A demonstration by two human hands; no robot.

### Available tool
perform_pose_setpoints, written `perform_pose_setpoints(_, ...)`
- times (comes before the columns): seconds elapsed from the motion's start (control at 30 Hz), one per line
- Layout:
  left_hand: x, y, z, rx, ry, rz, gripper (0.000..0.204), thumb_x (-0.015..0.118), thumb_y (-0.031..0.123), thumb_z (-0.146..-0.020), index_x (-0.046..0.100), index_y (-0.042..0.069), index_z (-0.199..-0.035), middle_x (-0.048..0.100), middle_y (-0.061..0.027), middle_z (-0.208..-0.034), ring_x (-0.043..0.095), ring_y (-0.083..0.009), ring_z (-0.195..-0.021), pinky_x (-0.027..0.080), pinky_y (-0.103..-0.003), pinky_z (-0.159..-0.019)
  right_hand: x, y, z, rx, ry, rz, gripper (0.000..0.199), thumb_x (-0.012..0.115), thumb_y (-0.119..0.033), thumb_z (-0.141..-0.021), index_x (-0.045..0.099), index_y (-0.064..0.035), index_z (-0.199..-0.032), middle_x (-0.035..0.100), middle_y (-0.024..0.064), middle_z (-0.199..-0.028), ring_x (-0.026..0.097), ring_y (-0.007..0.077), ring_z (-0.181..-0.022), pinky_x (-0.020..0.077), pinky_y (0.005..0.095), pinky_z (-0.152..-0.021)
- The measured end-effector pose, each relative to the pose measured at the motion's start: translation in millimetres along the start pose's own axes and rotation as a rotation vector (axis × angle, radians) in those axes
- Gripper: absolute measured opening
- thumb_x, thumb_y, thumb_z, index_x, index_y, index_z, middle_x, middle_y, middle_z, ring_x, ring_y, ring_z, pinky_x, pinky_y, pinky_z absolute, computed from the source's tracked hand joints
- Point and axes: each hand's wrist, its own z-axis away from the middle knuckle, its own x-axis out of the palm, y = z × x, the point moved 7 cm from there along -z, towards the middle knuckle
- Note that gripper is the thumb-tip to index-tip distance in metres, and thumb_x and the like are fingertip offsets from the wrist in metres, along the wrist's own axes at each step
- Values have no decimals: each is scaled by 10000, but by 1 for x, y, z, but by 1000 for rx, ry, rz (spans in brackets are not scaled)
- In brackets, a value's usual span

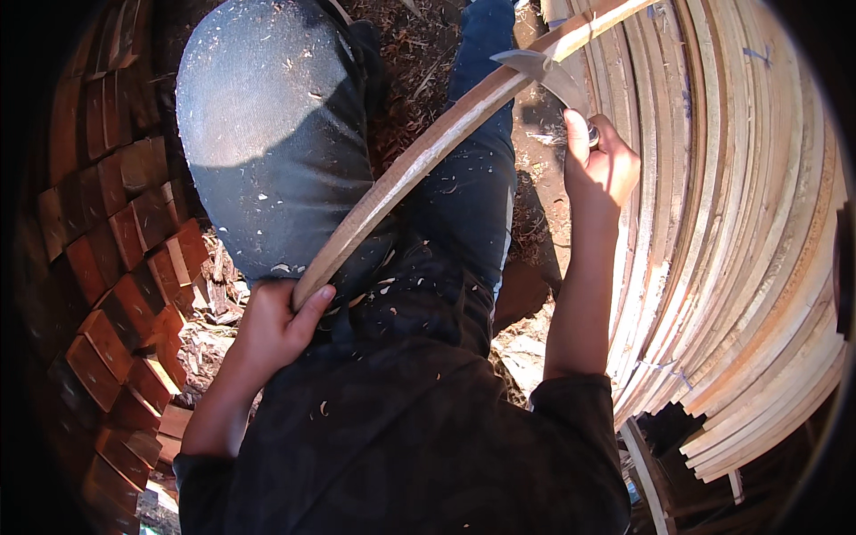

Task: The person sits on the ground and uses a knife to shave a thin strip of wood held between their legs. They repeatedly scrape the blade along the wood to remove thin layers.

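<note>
While the person sits with both knees up, a tall stack of pale wooden slats (749, 250) fills the right side of the view, and a wall of stacked reddish wood blocks (116, 267) curves down the left. Between them lies ground littered with wood shavings (410, 53), and chips cling to the dark jeans (267, 134).

Across the lap runs a long, thin wooden strip (419, 160), its long axis slanting from the lower left, near the left knee, up to the upper right past the slat stack. The left hand (276, 325) holds the strip's near lower end, fingers wrapped closed around it with the thumb on top. The right hand (602, 165) is clenched on the handle of a curved blade (544, 71), whose metal rests against the strip's upper stretch. So the strip lies between both hands, with the left hand at its end and the right farther up its length.
</note>
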Motion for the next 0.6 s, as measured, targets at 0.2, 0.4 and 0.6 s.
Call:
perform_pose_setpoints(0.2, -2, 9, -4, -32, -24, 32, 414, 619, 276, -880, 570, -62, -646, 466, -146, -459, 466, -195, -409, 371, -358, -443, 2, 4, -8, -6, -40, 73, 484, 632, -555, -799, 619, -81, -701, 590, 129, -568, 621, 343, -563, 484, 407, -523)
perform_pose_setpoints(0.4, -2, 3, -5, -35, -44, 111, 389, 613, 265, -886, 584, -66, -683, 477, -124, -477, 453, -148, -441, 377, -337, -453, 1, -22, 19, -25, -113, -77, 407, 674, -411, -822, 562, -44, -686, 518, 140, -504, 551, 326, -464, 433, 386, -469)
perform_pose_setpoints(0.6, -3, 3, -3, -68, -67, 159, 368, 596, 254, -896, 602, -78, -735, 536, -116, -524, 503, -140, -497, 401, -323, -486, -2, -22, -1, -79, -142, 76, 401, 684, -441, -798, 594, -59, -717, 586, 114, -577, 603, 311, -539, 464, 380, -492)
